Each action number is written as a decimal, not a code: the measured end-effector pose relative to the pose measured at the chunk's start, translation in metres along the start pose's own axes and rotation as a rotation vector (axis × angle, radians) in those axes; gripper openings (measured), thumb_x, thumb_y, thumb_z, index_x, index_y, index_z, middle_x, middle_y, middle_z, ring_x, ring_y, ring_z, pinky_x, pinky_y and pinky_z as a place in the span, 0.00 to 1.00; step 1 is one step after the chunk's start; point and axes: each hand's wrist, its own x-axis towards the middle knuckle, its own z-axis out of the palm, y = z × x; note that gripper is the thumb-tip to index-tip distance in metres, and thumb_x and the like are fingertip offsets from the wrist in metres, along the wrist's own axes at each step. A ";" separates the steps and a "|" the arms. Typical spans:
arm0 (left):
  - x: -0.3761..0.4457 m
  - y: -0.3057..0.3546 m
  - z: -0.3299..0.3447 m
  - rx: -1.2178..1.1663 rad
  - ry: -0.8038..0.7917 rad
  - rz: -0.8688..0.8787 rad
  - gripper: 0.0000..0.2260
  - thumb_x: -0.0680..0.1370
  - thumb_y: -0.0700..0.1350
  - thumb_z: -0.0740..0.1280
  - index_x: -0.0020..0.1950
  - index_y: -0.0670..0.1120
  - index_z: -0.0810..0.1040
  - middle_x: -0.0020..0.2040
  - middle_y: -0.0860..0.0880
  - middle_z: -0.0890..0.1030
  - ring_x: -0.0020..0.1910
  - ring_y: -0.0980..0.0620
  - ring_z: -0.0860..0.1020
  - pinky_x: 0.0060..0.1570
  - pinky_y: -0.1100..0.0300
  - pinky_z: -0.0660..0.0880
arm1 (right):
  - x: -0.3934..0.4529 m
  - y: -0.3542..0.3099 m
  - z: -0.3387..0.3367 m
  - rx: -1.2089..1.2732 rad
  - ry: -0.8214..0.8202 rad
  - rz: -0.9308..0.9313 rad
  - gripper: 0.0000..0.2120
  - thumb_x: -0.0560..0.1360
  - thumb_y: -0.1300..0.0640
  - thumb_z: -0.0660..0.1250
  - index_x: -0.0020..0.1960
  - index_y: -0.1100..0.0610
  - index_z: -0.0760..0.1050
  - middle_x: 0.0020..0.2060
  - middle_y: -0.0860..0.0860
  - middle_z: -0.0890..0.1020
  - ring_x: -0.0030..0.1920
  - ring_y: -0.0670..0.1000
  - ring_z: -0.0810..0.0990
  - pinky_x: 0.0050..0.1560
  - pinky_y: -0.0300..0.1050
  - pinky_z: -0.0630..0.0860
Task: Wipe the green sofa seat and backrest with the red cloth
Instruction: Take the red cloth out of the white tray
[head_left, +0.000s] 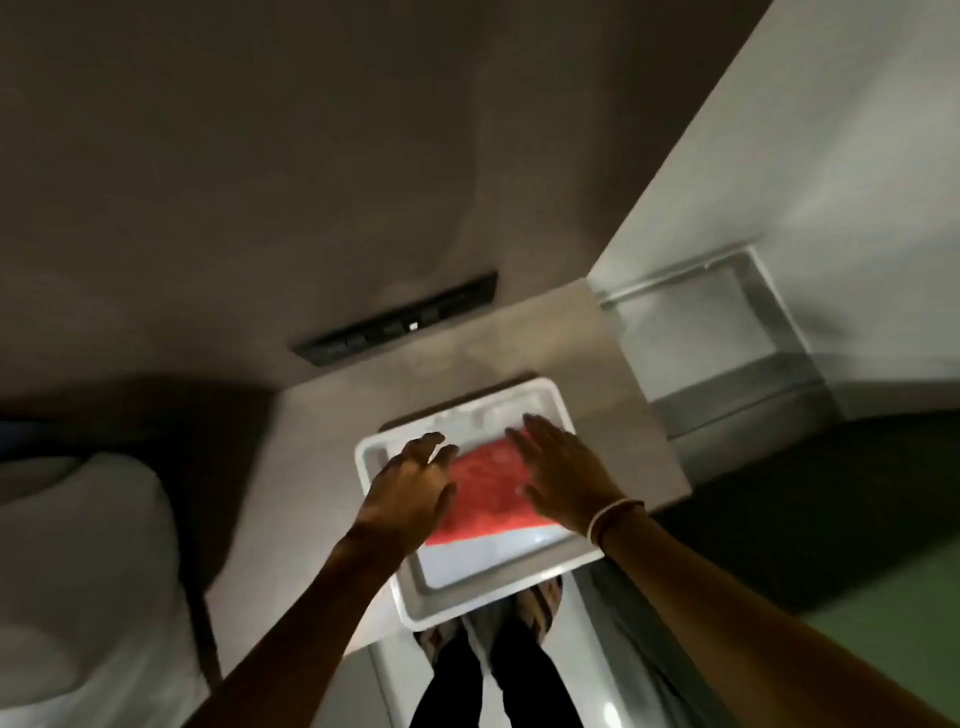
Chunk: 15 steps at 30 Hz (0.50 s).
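A folded red cloth (488, 491) lies flat inside a white tray (470, 592) on a small pale table (322, 457). My left hand (413, 480) rests on the cloth's left edge with fingers curled over it. My right hand (561, 467) lies flat on its right side, fingers stretched and apart. Whether either hand grips the cloth does not show. The green sofa (878, 639) appears at the lower right, its dark upper part running behind the table's right side.
A dark switch panel (397, 325) is set in the brown wall behind the table. A white pillow (83, 561) on a bed lies at the left. A white cabinet with a glass shelf (727, 332) stands at the right. My feet (488, 618) stand below the tray.
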 end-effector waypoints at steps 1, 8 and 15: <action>0.011 -0.004 0.021 0.008 -0.071 -0.015 0.25 0.85 0.51 0.57 0.82 0.46 0.61 0.82 0.45 0.60 0.79 0.44 0.64 0.77 0.50 0.67 | 0.012 0.005 0.020 -0.050 -0.065 0.016 0.37 0.83 0.49 0.65 0.86 0.58 0.52 0.85 0.60 0.56 0.86 0.59 0.53 0.86 0.55 0.56; 0.040 -0.024 0.086 -0.115 0.002 -0.114 0.24 0.77 0.48 0.73 0.72 0.45 0.74 0.66 0.41 0.76 0.63 0.38 0.78 0.61 0.43 0.79 | 0.032 0.014 0.080 -0.005 0.054 0.074 0.34 0.75 0.50 0.76 0.76 0.57 0.68 0.72 0.59 0.74 0.73 0.62 0.73 0.74 0.57 0.73; 0.031 -0.061 0.051 -0.541 0.037 -0.058 0.06 0.73 0.40 0.79 0.48 0.41 0.87 0.44 0.45 0.88 0.41 0.51 0.84 0.49 0.53 0.82 | 0.024 0.014 0.044 0.227 0.000 0.092 0.16 0.80 0.48 0.72 0.62 0.57 0.81 0.60 0.57 0.84 0.64 0.59 0.80 0.64 0.56 0.79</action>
